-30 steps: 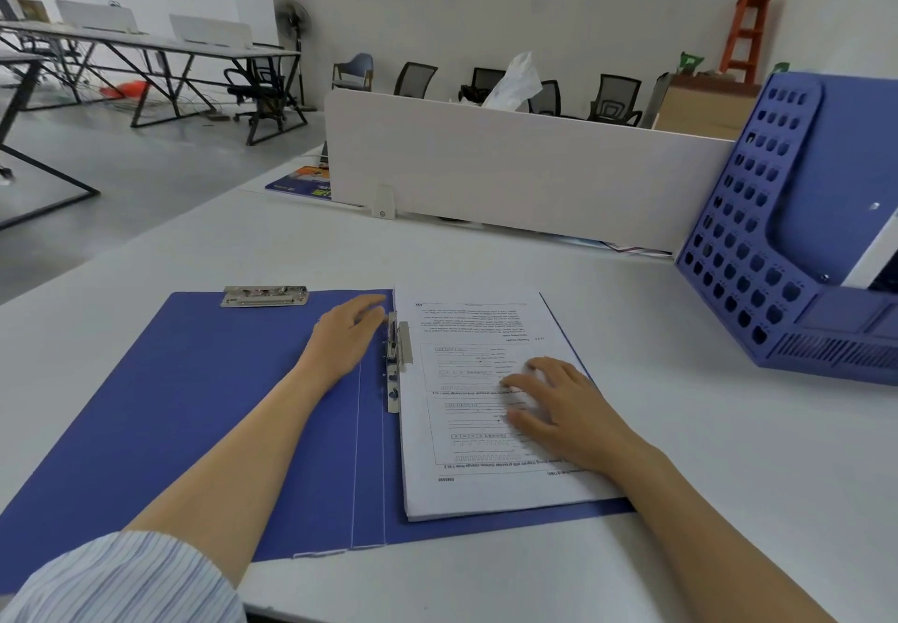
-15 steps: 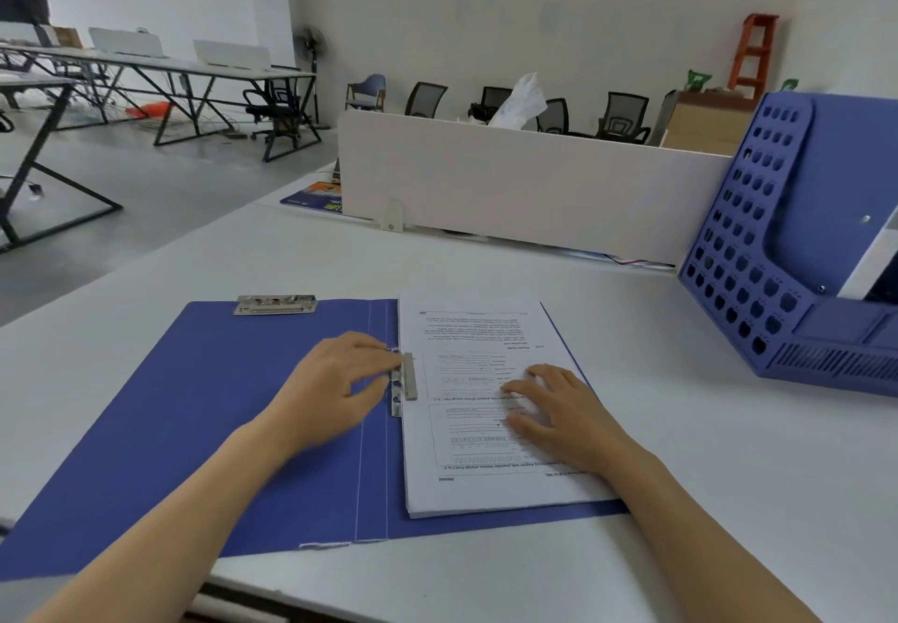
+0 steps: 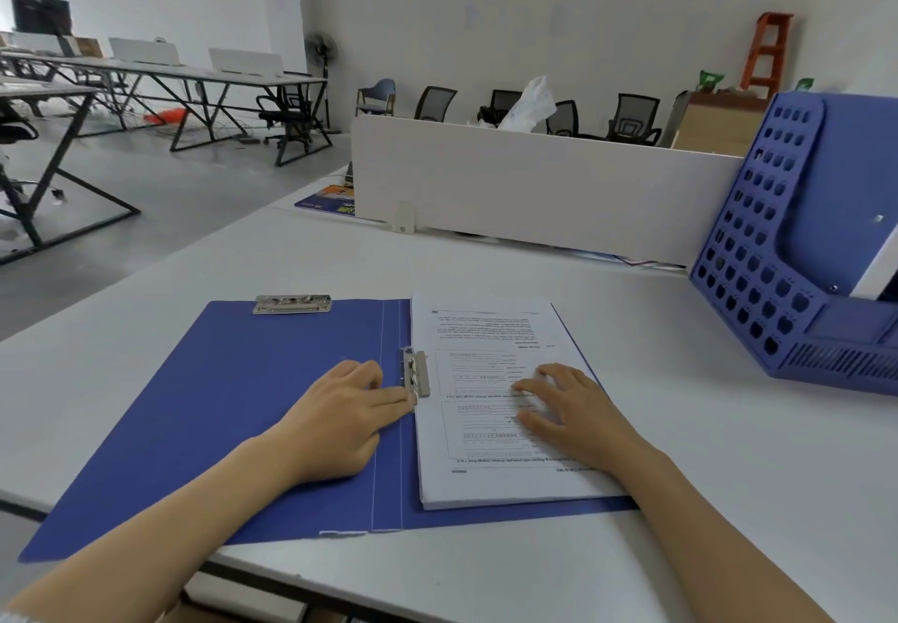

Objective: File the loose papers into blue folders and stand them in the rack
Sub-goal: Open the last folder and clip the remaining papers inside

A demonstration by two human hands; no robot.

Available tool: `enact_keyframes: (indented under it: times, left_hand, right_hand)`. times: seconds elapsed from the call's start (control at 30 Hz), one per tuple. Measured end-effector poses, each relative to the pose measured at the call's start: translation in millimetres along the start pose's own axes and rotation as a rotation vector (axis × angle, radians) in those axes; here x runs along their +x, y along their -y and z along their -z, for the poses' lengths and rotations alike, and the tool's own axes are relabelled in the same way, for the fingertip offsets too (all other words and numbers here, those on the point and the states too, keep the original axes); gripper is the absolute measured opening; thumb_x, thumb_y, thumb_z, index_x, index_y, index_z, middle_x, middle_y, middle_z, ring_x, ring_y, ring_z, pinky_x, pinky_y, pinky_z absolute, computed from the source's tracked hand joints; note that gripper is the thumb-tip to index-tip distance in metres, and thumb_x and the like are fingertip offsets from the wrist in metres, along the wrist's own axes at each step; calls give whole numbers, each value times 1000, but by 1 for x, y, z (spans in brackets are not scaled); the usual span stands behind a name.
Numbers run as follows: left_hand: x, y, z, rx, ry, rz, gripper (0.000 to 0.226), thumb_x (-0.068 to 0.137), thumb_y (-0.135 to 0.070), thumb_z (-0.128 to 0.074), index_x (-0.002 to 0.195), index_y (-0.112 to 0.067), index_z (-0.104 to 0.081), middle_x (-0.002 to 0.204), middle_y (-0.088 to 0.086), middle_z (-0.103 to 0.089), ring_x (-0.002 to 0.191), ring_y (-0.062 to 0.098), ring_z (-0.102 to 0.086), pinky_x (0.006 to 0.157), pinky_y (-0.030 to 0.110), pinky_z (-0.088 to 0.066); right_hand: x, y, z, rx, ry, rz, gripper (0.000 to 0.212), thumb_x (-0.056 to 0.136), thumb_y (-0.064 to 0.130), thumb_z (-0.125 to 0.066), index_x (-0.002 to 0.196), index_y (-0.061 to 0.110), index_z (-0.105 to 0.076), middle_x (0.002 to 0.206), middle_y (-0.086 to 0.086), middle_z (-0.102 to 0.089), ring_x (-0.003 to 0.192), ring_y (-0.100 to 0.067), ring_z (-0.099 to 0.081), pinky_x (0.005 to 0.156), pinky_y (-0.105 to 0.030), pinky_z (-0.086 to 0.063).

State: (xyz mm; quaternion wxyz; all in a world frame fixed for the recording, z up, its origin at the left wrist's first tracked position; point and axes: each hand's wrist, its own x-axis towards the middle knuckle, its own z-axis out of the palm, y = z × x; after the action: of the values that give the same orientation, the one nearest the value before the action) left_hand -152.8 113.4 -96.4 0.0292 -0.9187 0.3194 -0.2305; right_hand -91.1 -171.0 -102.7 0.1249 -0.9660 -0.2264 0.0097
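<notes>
A blue folder (image 3: 233, 408) lies spread open and flat on the white bench (image 3: 729, 501), its spine running away from the person. A stack of printed papers (image 3: 491, 476) rests on the folder's right half, its left edge tucked against the metal side clamp (image 3: 417, 372) at the spine. The left hand (image 3: 340, 423) lies on the folder's left half with its fingers (image 3: 388, 396) stretched out, the tips touching the lower end of the clamp; whether they press it or merely rest there cannot be told. The right hand (image 3: 573, 411) lies flat on the papers, fingers spread and relaxed, grasping nothing. A second metal clip (image 3: 292, 304) sits at the far edge of the left cover. The blue perforated rack (image 3: 758, 253) stands at the right of the bench, well apart from the folder, with a blue folder already standing inside it. A white divider panel (image 3: 534, 185) crosses the bench behind.
</notes>
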Motion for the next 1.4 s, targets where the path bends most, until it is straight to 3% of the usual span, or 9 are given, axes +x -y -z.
enact_keyframes:
  times: [0.3,0.43,0.57,0.7,0.8,0.97,1.2,1.3,1.4]
  left_hand:
    - [-7,2,-11,-113,13,79,48,69,-17,-37,105,-23,-67,105,-15,-69,76,4,-37,75,22,-35]
    - [-8,4,-16,-141,-25,161,46,71,-17,-37,110,-23,-61,105,-12,-69,85,1,-44,71,18,-51]
    - [-7,6,-17,-51,-68,274,41,73,-21,-37,95,-17,-72,90,-7,-72,85,6,-43,63,21,-55]
    - [-4,-1,-15,62,71,479,45,77,-29,-34,87,-15,-75,96,5,-73,91,21,-60,62,38,-56]
    - [3,-11,-9,58,364,774,49,95,-37,-24,138,-22,-41,147,7,-37,130,31,-39,99,44,-39]
    - [19,-8,-8,43,596,815,53,98,-41,-17,148,-26,-6,157,8,-6,140,37,-14,110,50,-24]
    - [52,38,-28,-199,575,767,50,100,-38,-20,148,-30,-8,158,2,-2,145,28,-2,117,49,-8]
    - [54,39,-27,-282,310,972,49,97,-33,-32,145,-23,-25,156,5,-19,143,27,-14,115,50,-14]
    - [47,39,-15,-282,165,1165,47,95,-31,-36,141,-18,-35,152,9,-26,141,31,-15,113,52,-12]
  right_hand:
    - [-3,2,1,28,20,-30,84,61,73,-16,132,36,-44,145,4,-34,137,-15,-25,113,-29,-18]
    - [-3,1,7,99,-128,-85,42,92,42,-46,129,22,-51,135,3,-49,130,-16,-38,106,-24,-24]
    - [-8,-7,25,423,-376,-385,32,94,23,-45,122,12,-57,129,-5,-56,120,-23,-48,95,-31,-36]
    - [-12,-22,41,910,-320,-608,24,93,20,-50,114,12,-56,118,-7,-53,96,-21,-54,82,-31,-42]
    - [-18,-29,55,1357,-292,-708,17,91,19,-54,105,11,-53,96,-9,-49,75,-21,-53,60,-30,-48]
    - [-24,-40,60,1631,-230,-799,25,92,26,-49,111,9,-47,88,-14,-49,66,-25,-52,45,-28,-53]
    - [-18,-19,52,1447,-50,-640,16,90,5,-43,87,3,-59,69,-11,-72,60,-25,-68,54,-30,-55]
    - [-14,-22,48,1318,-158,-727,18,86,-5,-43,75,0,-55,68,-17,-63,63,-31,-57,56,-31,-50]
    - [-12,-33,48,1201,-252,-820,27,85,-4,-43,59,1,-45,39,-11,-49,51,-26,-41,50,-27,-35]
